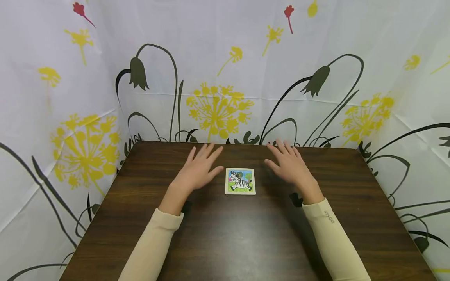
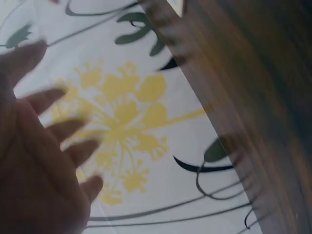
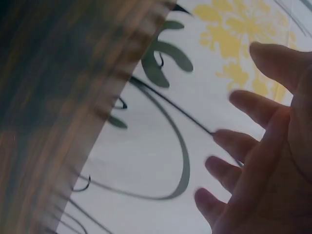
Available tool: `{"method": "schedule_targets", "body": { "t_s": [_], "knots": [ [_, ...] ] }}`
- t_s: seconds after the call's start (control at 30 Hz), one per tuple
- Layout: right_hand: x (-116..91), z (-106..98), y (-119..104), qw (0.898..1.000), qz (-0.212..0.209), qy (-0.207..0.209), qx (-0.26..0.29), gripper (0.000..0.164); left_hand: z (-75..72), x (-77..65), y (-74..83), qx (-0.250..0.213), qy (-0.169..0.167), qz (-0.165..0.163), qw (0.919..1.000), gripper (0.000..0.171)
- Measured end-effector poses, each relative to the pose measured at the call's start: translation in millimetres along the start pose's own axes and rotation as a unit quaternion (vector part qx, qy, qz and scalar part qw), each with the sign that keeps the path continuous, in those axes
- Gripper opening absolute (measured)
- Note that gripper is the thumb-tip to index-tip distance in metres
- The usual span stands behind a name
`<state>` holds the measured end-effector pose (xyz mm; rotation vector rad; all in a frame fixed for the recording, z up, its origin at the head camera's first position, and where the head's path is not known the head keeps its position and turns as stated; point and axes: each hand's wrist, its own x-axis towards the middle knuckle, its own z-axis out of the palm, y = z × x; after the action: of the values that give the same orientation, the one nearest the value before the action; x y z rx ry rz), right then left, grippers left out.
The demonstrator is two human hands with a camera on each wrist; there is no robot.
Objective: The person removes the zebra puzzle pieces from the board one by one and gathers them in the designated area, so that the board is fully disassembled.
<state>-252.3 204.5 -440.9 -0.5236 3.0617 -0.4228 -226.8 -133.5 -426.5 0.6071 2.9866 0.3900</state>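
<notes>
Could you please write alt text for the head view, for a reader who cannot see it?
A person's left hand and right hand, both empty and open, flank a small square zebra picture on a dark wood-grain table; flower-printed white fabric hangs behind.

You wear long, close-fitting cream fabric sleeves. Your left sleeve (image 1: 149, 246) ends in a band-like cuff (image 1: 168, 219); your right sleeve (image 1: 337, 244) carries small, dark, script-like lettering (image 1: 329, 217), too small to read, near its hem. A small black piece (image 1: 296, 200) shows beside your right wrist.
</notes>
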Motion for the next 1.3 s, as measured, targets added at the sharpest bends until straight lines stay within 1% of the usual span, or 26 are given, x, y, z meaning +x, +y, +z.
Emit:
{"method": "schedule_targets", "body": {
  "t_s": [0.07,0.13,0.27,0.37,0.43,0.57,0.67,0.8,0.87,0.93,1.07,1.13,1.3],
  "knots": [
    [3,6,-7,1.0,-0.018,-0.017,0.007,0.068,4.2,-3.0,4.3,-0.021,-0.021,0.025,0.9993,0.063],
    [7,15,-16,0.998,-0.05,-0.036,0.022,0.064,10.2,-5.4,9.3,-0.042,-0.042,0.035,0.9976,0.056],
    [17,32,-37,0.989,-0.112,-0.084,0.058,0.051,26.1,-8.2,15.5,-0.073,-0.073,0.033,0.9941,0.05],
    [25,40,-52,0.984,-0.131,-0.108,0.056,0.043,36.9,-9.7,16.5,-0.083,-0.088,0.031,0.9922,0.049],
    [31,45,-62,0.983,-0.139,-0.113,0.039,0.04,42.6,-10.7,15.3,-0.084,-0.094,0.03,0.9916,0.05],
    [42,51,-74,0.981,-0.162,-0.1,-0.028,0.038,48.3,-9.7,13.5,-0.076,-0.094,0.035,0.9921,0.053],
    [49,54,-78,0.976,-0.175,-0.097,-0.082,0.037,50.4,-6.6,13.7,-0.07,-0.099,0.043,0.9916,0.055],
    [57,59,-83,0.968,-0.184,-0.113,-0.131,0.037,56.8,-3.4,12.6,-0.077,-0.114,0.038,0.9897,0.055],
    [61,63,-85,0.962,-0.19,-0.12,-0.153,0.038,59.5,-3.4,11.7,-0.081,-0.125,0.029,0.9885,0.055],
    [65,65,-86,0.957,-0.202,-0.119,-0.173,0.037,60.4,-3.7,11.2,-0.08,-0.132,0.022,0.9877,0.055],
    [69,64,-88,0.942,-0.234,-0.105,-0.215,0.035,60.8,-4.6,11.0,-0.067,-0.132,0.015,0.9888,0.054],
    [70,62,-89,0.933,-0.251,-0.1,-0.239,0.035,62.7,-4.9,10.7,-0.061,-0.129,0.016,0.9896,0.053],
    [68,56,-90,0.902,-0.275,-0.106,-0.316,0.038,67.0,-8.0,9.6,-0.056,-0.13,0.016,0.9898,0.055]
  ]
}}
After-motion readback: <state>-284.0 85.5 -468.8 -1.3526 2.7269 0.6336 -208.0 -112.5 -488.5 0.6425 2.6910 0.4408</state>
